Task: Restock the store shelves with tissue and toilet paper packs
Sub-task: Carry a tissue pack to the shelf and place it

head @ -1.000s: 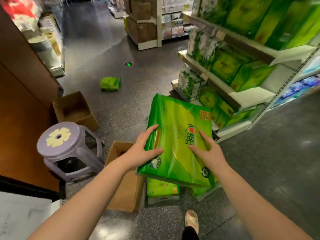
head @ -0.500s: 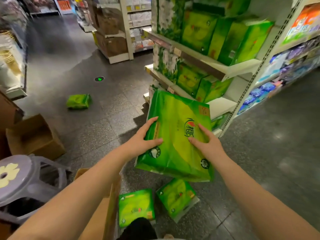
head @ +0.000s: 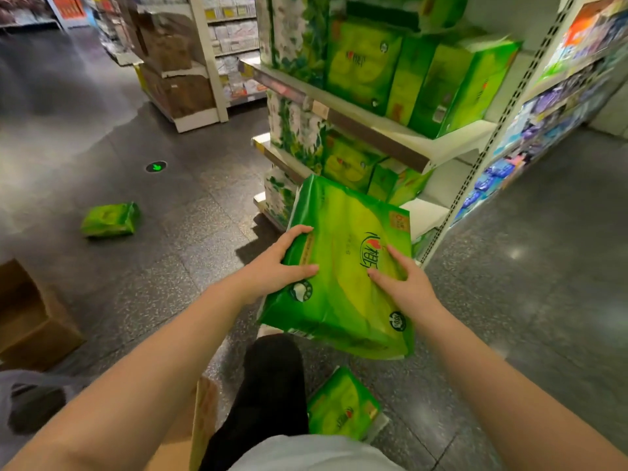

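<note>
Midway, a green tissue pack (head: 343, 266) was carried toward the lower shelf (head: 423, 214).
Both hands gripped it, left hand (head: 280, 266) curled over its edge, right hand (head: 404, 283) splayed on top (best kept level, aimed for the bare gap beside the stocked packs (head: 353, 161)).

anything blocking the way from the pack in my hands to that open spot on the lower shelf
Nothing visible does. The green pack, held by the left hand and right hand, has open air up to the bare shelf spot beside the shelved packs.

Green arrow sign (head: 156, 166) on floor (head: 176, 232).
</note>
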